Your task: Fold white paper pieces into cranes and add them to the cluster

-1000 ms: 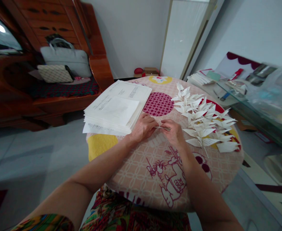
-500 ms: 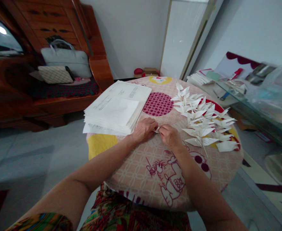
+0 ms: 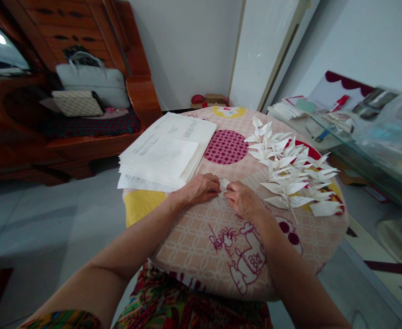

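Between my two hands is a small folded piece of white paper (image 3: 223, 186), pinched from both sides just above the patterned cloth. My left hand (image 3: 203, 188) is closed on its left edge, with the fingertips partly hidden behind the knuckles. On the right edge, the fingers of my right hand (image 3: 241, 197) press together. To the right lie several folded paper cranes (image 3: 286, 173) with pointed wings, crowded together. A thick stack of printed paper sheets (image 3: 166, 141) is just beyond my left hand, with a smaller blank-looking sheet on top.
The round table's cloth (image 3: 194, 246) carries cartoon prints. On the right stands a glass-topped table (image 3: 365, 157) with papers and a plastic bag (image 3: 393, 132). A carved wooden sofa (image 3: 101, 151) at the left holds a grey handbag (image 3: 93, 82). Small boxes (image 3: 214, 99) sit by the wall.
My hands have moved slightly towards me and a little apart, so more of the folded paper shows between them. The cranes and the stack stay where they were.
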`<move>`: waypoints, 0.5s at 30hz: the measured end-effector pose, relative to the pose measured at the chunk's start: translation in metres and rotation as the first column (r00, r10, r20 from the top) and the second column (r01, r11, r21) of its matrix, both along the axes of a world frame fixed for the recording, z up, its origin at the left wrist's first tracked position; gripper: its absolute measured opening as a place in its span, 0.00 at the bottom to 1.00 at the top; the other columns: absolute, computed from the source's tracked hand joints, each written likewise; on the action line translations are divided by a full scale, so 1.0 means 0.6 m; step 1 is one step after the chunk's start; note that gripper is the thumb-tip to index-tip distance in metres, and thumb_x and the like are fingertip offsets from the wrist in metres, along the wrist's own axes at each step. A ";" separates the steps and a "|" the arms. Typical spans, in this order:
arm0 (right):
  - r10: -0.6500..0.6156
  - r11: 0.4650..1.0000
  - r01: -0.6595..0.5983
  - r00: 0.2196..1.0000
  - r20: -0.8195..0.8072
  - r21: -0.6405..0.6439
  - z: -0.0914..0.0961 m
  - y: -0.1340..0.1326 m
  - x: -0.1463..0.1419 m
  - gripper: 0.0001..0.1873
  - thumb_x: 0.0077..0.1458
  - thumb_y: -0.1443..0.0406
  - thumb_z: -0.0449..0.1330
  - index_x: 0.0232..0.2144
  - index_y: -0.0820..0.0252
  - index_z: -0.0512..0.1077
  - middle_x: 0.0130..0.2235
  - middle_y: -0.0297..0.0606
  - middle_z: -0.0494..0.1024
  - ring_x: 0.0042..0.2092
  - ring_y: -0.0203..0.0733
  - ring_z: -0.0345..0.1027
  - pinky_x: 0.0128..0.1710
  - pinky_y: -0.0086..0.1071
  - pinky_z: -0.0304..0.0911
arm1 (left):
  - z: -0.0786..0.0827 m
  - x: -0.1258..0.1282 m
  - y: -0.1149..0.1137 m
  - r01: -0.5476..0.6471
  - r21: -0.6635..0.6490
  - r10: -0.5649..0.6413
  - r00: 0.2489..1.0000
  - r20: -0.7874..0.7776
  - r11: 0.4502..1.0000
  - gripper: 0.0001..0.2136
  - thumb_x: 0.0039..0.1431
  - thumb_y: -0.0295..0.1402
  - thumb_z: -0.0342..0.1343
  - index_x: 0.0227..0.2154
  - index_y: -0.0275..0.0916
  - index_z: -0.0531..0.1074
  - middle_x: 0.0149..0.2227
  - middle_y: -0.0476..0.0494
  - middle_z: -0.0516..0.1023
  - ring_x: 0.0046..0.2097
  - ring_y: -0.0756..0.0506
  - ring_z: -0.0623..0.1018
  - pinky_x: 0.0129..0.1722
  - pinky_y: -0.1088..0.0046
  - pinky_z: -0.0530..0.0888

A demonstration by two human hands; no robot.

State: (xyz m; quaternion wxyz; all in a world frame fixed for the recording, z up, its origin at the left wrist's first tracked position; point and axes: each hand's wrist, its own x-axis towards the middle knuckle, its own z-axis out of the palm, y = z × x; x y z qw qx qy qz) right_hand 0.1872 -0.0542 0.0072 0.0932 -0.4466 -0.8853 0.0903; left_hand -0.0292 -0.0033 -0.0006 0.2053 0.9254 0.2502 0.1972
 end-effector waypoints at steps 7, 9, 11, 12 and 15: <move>-0.038 0.999 0.039 0.999 -0.027 0.023 -0.005 0.001 -0.005 0.10 0.58 0.73 0.60 0.28 0.62 0.79 0.35 0.44 0.76 0.42 0.45 0.67 0.42 0.35 0.61 | 0.000 -0.002 0.001 -0.010 -0.012 0.011 1.000 0.025 1.000 0.05 0.60 0.26 0.59 0.35 0.37 0.79 0.40 0.42 0.78 0.43 0.46 0.77 0.44 0.74 0.71; -0.064 0.998 0.064 0.997 -0.049 0.010 -0.005 0.001 -0.007 0.10 0.57 0.74 0.60 0.27 0.62 0.79 0.34 0.43 0.75 0.40 0.44 0.67 0.41 0.34 0.60 | 0.000 -0.001 0.001 -0.016 -0.019 0.017 0.999 0.033 1.000 0.05 0.60 0.26 0.59 0.34 0.37 0.80 0.38 0.43 0.79 0.42 0.47 0.77 0.43 0.74 0.71; -0.096 0.995 0.095 0.992 -0.079 -0.012 -0.005 0.001 -0.009 0.10 0.56 0.74 0.60 0.26 0.63 0.79 0.33 0.43 0.75 0.39 0.42 0.67 0.38 0.33 0.59 | 0.000 -0.001 0.001 -0.031 -0.028 0.032 0.999 0.040 0.999 0.05 0.60 0.26 0.59 0.33 0.37 0.80 0.37 0.43 0.79 0.41 0.47 0.77 0.42 0.74 0.70; -0.112 0.994 0.110 0.989 -0.097 -0.024 -0.004 0.001 -0.010 0.10 0.55 0.75 0.60 0.25 0.63 0.79 0.32 0.42 0.75 0.38 0.42 0.67 0.37 0.32 0.59 | 0.001 -0.001 0.001 -0.039 -0.034 0.040 0.998 0.043 0.999 0.05 0.60 0.26 0.59 0.32 0.37 0.80 0.36 0.43 0.79 0.40 0.47 0.77 0.42 0.74 0.70; -0.168 0.985 0.159 0.972 -0.167 -0.070 -0.003 0.003 -0.010 0.11 0.55 0.75 0.59 0.24 0.62 0.78 0.32 0.40 0.75 0.36 0.40 0.68 0.36 0.31 0.58 | 0.003 -0.001 0.001 -0.073 -0.073 0.077 0.995 0.058 0.995 0.05 0.59 0.26 0.59 0.31 0.37 0.80 0.34 0.44 0.78 0.39 0.47 0.76 0.41 0.73 0.70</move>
